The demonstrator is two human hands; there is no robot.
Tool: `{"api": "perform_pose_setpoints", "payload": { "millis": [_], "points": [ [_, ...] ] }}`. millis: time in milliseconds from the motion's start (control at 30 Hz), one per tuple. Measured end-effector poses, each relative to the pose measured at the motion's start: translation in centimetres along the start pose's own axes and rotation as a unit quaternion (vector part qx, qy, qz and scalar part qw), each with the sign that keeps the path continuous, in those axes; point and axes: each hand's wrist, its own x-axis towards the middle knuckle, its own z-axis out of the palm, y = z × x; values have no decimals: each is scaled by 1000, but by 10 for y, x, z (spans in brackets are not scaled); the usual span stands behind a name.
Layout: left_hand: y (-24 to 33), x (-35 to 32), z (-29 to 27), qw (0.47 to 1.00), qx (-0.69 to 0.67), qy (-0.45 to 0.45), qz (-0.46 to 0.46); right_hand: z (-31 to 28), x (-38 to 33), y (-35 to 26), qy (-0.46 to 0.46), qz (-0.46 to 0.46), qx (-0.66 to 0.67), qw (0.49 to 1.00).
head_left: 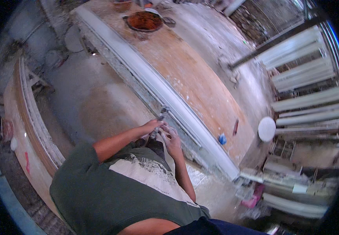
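Note:
My left hand [152,125] is closed around a narrow grey, plaster-smeared tool [163,111], whose upper end sticks out above the fingers. Its exact kind is too blurred to make out. Right against it, my right hand [172,141], whitened with plaster, has its fingers bent in on the lower part of the same tool. Both hands are held in front of my body, just off the near edge of a wooden bench [200,84]. Along that edge runs a long white moulding [150,76], with its profile lines parallel to the bench.
On the bench stand an orange-brown basin [145,21], a blue crumpled piece [222,139] and a red-handled tool [235,127]. A round white lid [266,129] lies beyond its right end. White mouldings [302,78] are racked at right; another bench [34,145] curves along the left.

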Motion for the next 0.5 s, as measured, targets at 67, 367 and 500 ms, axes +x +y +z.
{"api": "perform_pose_setpoints", "payload": {
  "millis": [67,367,500],
  "points": [
    [32,-35,-20,993,27,106,40,0,36,4,-33,-50,-34,998],
    [40,-107,-143,876,-162,416,183,52,167,-1,-208,-17,-20,978],
    [60,-119,-179,865,-136,450,177,100,216,-9,-262,-6,68,963]
  ]
}}
